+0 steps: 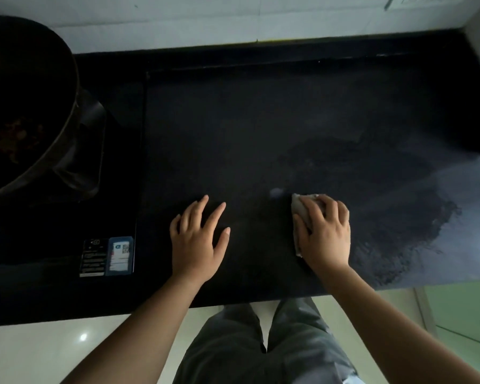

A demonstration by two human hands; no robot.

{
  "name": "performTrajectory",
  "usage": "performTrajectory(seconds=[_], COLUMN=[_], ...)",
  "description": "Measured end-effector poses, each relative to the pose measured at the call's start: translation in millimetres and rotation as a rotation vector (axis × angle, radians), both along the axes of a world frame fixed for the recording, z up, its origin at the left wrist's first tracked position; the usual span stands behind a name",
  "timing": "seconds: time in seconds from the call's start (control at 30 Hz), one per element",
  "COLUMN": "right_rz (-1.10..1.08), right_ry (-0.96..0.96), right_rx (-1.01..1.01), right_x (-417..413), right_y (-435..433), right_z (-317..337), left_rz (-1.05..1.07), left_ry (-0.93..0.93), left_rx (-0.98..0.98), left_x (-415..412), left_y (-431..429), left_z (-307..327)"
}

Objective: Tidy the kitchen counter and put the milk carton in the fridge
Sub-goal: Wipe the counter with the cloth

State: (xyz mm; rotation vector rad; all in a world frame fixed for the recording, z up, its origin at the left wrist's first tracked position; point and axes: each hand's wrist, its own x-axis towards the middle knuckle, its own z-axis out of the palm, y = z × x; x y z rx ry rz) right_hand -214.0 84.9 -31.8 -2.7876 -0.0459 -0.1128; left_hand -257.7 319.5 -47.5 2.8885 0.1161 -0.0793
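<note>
A black kitchen counter point(247, 120) fills the view. My right hand point(326, 234) presses a pale, crumpled cloth point(299, 207) flat onto the counter near its front edge; only the cloth's left and top edges show past my fingers. My left hand point(197, 239) rests flat on the counter with fingers spread, a hand's width to the left of the cloth, holding nothing. Wet, streaky smears point(394, 217) cover the counter to the right of the cloth. No milk carton is in view.
A dark wok point(25, 112) holding brownish food bits sits on a black cooktop point(117, 162) at the left; stickers point(108, 256) mark its front corner. White tiled wall point(205, 20) runs behind. The counter's front edge point(261, 300) is just below my wrists.
</note>
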Motion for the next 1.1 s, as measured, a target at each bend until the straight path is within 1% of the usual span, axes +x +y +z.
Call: performTrajectory(seconds=[0.1, 0.17, 0.2, 0.27, 0.37, 0.47, 0.53, 0.6, 0.67, 0.73, 0.8, 0.87, 0.97, 1.03, 1.1], right_rz=[-0.150, -0.150, -0.104, 0.054, 0.288, 0.328, 0.298, 0.225, 0.102, -0.025, -0.055, 0.032, 0.248, 0.311, 0.309], right_ry=[0.063, 0.078, 0.085, 0.116, 0.072, 0.007, -0.001, -0.014, -0.010, 0.045, 0.072, 0.080, -0.003, -0.037, -0.043], right_rx=[0.035, 0.038, 0.032, 0.014, -0.028, -0.028, -0.023, -0.020, -0.001, 0.029, 0.001, -0.007, -0.015, -0.021, -0.008], right_x=[38.6, 63.2, 71.0, 72.1, 39.4, 0.2, -4.2, 12.8, 42.4, 75.1, 95.3, 92.6, 54.8, 33.0, 31.2], right_y=[18.1, 37.2, 46.5, 61.3, 63.7, 41.7, 26.4, 20.9, 27.9, 43.4, 61.7, 76.9, 78.3, 63.9, 49.6], right_z=[-0.4, 0.9, 1.8, 3.0, 3.4, -0.3, -2.6, -3.7, -2.4, -0.4, 0.6, 1.0, -1.8, -5.4, -8.5], left_rz=[0.003, 0.009, 0.011, 0.013, 0.016, 0.017, 0.018, 0.020, 0.027, 0.032, 0.031, 0.031, 0.030, 0.034, 0.033], left_ry=[-0.002, -0.002, 0.001, 0.004, -0.001, -0.007, -0.003, -0.003, -0.004, -0.007, -0.006, -0.011, -0.027, -0.032, -0.032], left_rx=[0.010, 0.017, 0.020, 0.018, 0.013, 0.009, 0.008, 0.006, -0.001, -0.002, 0.000, -0.004, -0.013, -0.024, -0.035], left_x=[0.5, 0.5, 0.5, 0.4, 0.0, 0.3, 0.1, 1.1, 2.0, 2.3, 1.7, 0.9, -0.2, 0.6, 1.5], left_y=[-0.1, -0.4, -0.7, -1.1, -0.4, -0.7, -0.8, -0.8, -1.2, -1.7, -1.6, -0.7, -0.5, -1.1, -1.4], left_z=[-0.1, 0.4, 0.6, 1.1, 1.9, 2.5, 2.0, 1.5, 0.9, 0.6, 0.6, 0.2, 0.4, 0.9, 0.7])
